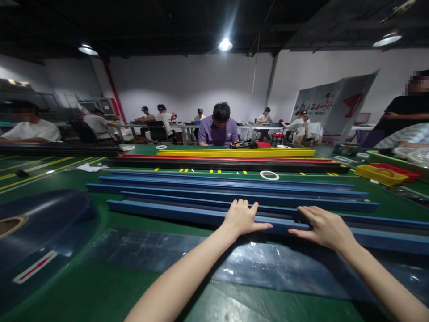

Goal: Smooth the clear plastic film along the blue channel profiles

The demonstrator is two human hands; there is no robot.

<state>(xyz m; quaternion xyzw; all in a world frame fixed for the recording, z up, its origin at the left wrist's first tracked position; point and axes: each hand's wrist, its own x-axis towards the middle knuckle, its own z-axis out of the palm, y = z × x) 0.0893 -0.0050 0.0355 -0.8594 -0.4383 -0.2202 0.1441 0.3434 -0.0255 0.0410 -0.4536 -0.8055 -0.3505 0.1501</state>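
Note:
A long blue channel-shaped rail (167,212) lies across the green table in front of me. My left hand (240,218) rests over this rail, fingers bent over its top and thumb stretched along the near side. To the right, my right hand (323,227) grips the blue rail, with fingers over the top and thumb against the near face. A dark gap shows in the channel between the hands; whether one rail or two meet there I cannot tell. Just behind lie more blue rails (208,191). Clear plastic film (268,268) lies flat below my hands.
A large film roll (50,223) sits at the left. Further back lie black-and-red rails (234,163), a yellow rail (234,153) and a white tape ring (269,175). A yellow tray (380,175) stands right. A person in purple (217,127) sits opposite; several others sit behind.

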